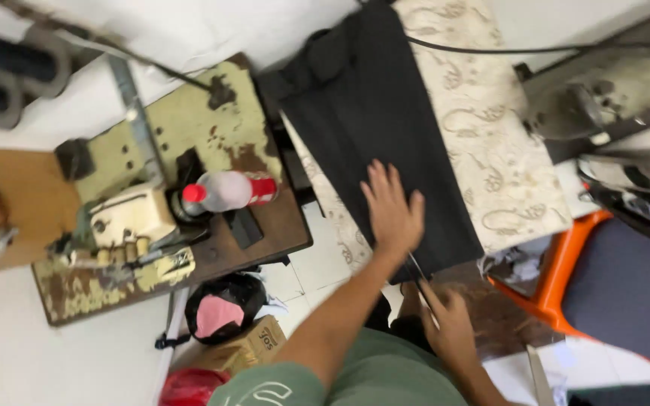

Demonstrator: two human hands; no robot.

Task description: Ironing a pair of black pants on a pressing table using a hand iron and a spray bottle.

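Clear plastic bottle (226, 191) with red label and cap, lying on worn table (265, 233), brown cardboard box (253, 347) on floor below

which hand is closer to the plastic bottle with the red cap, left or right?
Left. The left hand lies flat on the black fabric, just right of the bottle in the picture. The right hand sits lower and farther off, at the fabric's near edge, holding a thin tool.

Black cloth (385, 128); cream swirl-patterned board (490, 128); red-capped bottle (227, 192); orange chair (558, 278).
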